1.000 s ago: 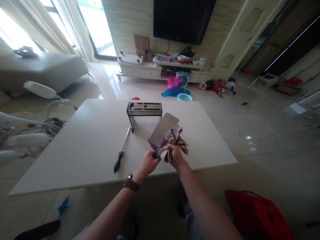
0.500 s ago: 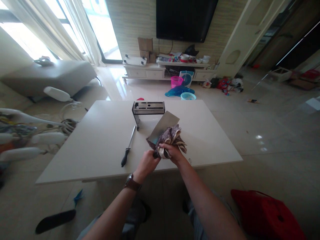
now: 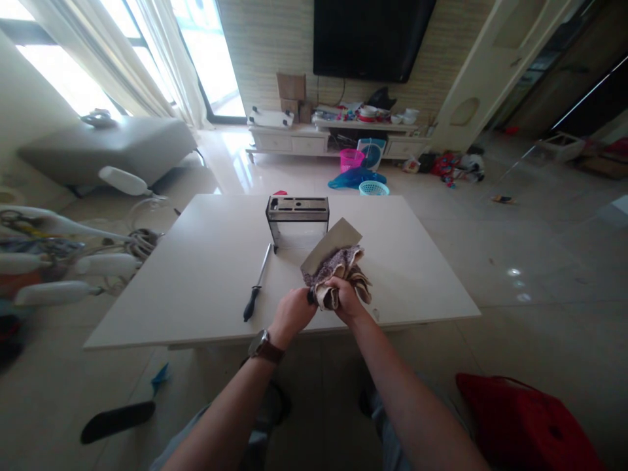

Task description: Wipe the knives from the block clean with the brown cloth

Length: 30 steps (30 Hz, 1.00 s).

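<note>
My left hand (image 3: 296,310) is closed around the dark handle of a cleaver (image 3: 333,246), whose broad grey blade points up and to the right above the table. In my right hand (image 3: 347,299) is a bunched brown and beige cloth (image 3: 338,271), pressed against the blade's lower edge and covering part of it. Left of my hands, a sharpening steel (image 3: 257,288) with a black handle lies on the white table (image 3: 196,281). Just behind the blade stands a knife block (image 3: 299,219) with a slotted metal top and clear sides.
Beyond the table, a pink basket (image 3: 351,157), a blue plastic bag (image 3: 357,178) and a light-blue basket (image 3: 374,188) are on the floor. White-padded equipment (image 3: 108,265) stands at the left. A red bag (image 3: 520,418) lies at the lower right.
The cloth has shifted along the cleaver's blade, and more of the blade's lower part is covered. Both hands keep their hold. The whole view has moved slightly.
</note>
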{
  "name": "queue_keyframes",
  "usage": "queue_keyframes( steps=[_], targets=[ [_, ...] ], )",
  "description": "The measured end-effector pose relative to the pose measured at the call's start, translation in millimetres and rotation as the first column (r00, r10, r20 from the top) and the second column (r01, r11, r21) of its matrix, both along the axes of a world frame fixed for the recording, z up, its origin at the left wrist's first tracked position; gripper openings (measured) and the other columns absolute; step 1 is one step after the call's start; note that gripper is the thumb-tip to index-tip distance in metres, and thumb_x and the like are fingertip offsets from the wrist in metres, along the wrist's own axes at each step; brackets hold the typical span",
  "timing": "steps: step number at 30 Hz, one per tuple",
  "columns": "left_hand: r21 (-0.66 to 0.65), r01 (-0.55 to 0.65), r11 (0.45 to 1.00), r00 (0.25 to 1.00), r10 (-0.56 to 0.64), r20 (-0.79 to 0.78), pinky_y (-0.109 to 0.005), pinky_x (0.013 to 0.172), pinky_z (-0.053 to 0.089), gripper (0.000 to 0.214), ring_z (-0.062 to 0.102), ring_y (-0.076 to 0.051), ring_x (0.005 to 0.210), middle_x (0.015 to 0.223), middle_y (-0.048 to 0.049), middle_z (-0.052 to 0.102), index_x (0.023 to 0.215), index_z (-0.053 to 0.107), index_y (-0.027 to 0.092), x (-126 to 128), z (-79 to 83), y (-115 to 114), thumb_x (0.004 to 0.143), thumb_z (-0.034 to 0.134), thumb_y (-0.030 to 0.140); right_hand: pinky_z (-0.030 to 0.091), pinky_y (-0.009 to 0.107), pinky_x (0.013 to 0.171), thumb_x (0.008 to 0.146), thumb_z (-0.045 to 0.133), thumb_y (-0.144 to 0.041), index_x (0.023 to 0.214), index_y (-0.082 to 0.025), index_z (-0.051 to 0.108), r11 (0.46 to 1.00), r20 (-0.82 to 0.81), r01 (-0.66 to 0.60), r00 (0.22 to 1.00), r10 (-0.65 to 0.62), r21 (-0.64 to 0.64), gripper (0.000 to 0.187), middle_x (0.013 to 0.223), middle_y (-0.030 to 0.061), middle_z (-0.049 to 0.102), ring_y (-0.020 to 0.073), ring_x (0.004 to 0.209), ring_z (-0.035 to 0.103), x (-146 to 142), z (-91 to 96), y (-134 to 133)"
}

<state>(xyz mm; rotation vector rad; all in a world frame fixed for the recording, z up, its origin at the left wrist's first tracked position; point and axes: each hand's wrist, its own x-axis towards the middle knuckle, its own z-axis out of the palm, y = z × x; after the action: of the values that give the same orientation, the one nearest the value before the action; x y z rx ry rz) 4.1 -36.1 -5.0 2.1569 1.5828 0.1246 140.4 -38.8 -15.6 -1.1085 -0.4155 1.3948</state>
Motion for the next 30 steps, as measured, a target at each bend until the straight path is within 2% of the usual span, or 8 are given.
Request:
queue_keyframes(
  steps=[3,6,11,17,24,30],
  targets=[
    [0.027,0.031,0.999,0.999,-0.031,0.008,-0.031,0.07,0.041,0.026,0.072,-0.026,0.09,0.099,-0.0164,0.078,0.097,0.078,0.021,0,1.0,4,0.092,0.054,0.03,0.048,0.028,0.065,0.054,0.074,-0.027,0.062,-0.019,0.062,0.998,-0.019,0.048,0.999,-0.048,-0.035,0.016,0.064,-0.0028,0.066,0.0155,0.063,0.061,0,2.0,3],
    [0.03,0.027,0.999,0.998,-0.028,0.057,-0.031,0.066,0.037,0.025,0.073,-0.026,0.088,0.095,-0.0167,0.078,0.091,0.077,0.02,-2,0.5,5,0.092,0.055,0.031,0.052,0.031,0.077,0.051,0.079,-0.026,0.071,-0.018,0.07,0.995,0.048,0.1,0.994,-0.1,-0.009,0.023,0.078,0.0,0.074,0.0198,0.079,0.068,-2,4.3,6],
    [0.008,-0.003,1.0,0.991,0.002,0.133,-0.032,0.064,0.034,0.024,0.074,-0.025,0.085,0.089,-0.0189,0.077,0.083,0.074,0.017,-7,-3.9,4,0.09,0.056,0.031,0.054,0.037,0.089,0.051,0.082,-0.025,0.082,-0.018,0.074,0.991,0.14,0.131,0.982,-0.129,-0.005,0.032,0.096,0.0046,0.079,0.0258,0.097,0.071,-9,-0.6,11],
    [-0.018,0.001,1.0,0.98,0.003,0.198,-0.031,0.062,0.033,0.025,0.074,-0.024,0.081,0.085,-0.0188,0.076,0.08,0.073,0.017,-8,-4.7,4,0.09,0.057,0.033,0.055,0.037,0.087,0.05,0.081,-0.025,0.08,-0.018,0.074,0.989,0.164,0.132,0.979,-0.121,-0.061,0.032,0.093,0.0053,0.079,0.0269,0.095,0.072,-10,-2.2,14],
    [-0.018,0.002,1.0,0.983,0.002,0.183,-0.03,0.063,0.035,0.021,0.074,-0.024,0.083,0.086,-0.0162,0.077,0.083,0.073,0.018,-1,-1.4,3,0.089,0.058,0.032,0.057,0.036,0.083,0.049,0.079,-0.025,0.07,-0.019,0.072,0.988,0.17,0.124,0.98,-0.106,-0.095,0.022,0.088,0.0059,0.078,0.0281,0.094,0.071,-4,9.9,10],
    [-0.044,0.003,0.999,0.986,0.004,0.167,-0.03,0.063,0.035,0.023,0.074,-0.025,0.084,0.087,-0.0174,0.077,0.084,0.074,0.017,2,-2.2,1,0.09,0.057,0.032,0.055,0.035,0.083,0.047,0.079,-0.023,0.073,-0.018,0.073,0.984,0.178,0.148,0.976,-0.128,-0.103,0.027,0.089,0.0051,0.079,0.0264,0.093,0.071,-4,9.6,10]
  ],
)
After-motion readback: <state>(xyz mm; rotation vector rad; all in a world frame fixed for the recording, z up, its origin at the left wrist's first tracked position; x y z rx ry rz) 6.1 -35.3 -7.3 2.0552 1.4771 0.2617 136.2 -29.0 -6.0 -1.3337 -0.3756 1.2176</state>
